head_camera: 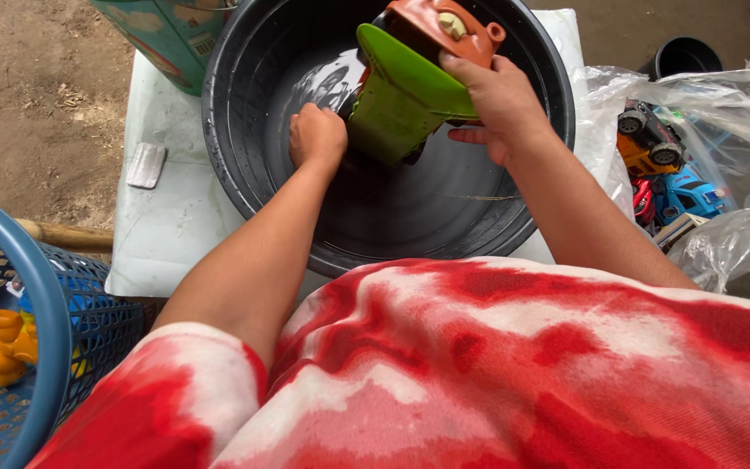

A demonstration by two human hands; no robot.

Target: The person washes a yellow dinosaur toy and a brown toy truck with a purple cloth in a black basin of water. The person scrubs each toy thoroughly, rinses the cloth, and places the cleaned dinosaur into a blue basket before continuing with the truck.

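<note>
**Washing a toy over the black basin**

The person is leaning over a wide, round black plastic basin (245, 165) that is sitting on a white sheet-covered surface (167, 226). The right hand (496, 108) is gripping a green and orange plastic toy (410, 87), fingers wrapped over its upper green edge, holding it tilted inside the basin above a shallow pool of water. The left hand (316, 137) is closed into a fist pressed against the lower side of the toy; whether it is holding a cloth or brush I cannot tell.

As I am judging it, the work is midway. This one toy is being cleaned, while a clear crinkled plastic bag (722, 148) to the right is holding more toy vehicles (661, 169), yellow, red and blue, apparently waiting. To the left, a blue plastic mesh basket (36, 304) is holding a yellow toy figure (2, 352), which may already be done.

At the top left, touching the basin's rim, a teal printed carton (167, 35) is standing with red and pale patches and a small barcode panel on its side. A small pale rectangular block (147, 165), perhaps soap, is lying on the sheet's left edge. A dark bucket (683, 56) is standing on the dirt beyond the bag.
</note>
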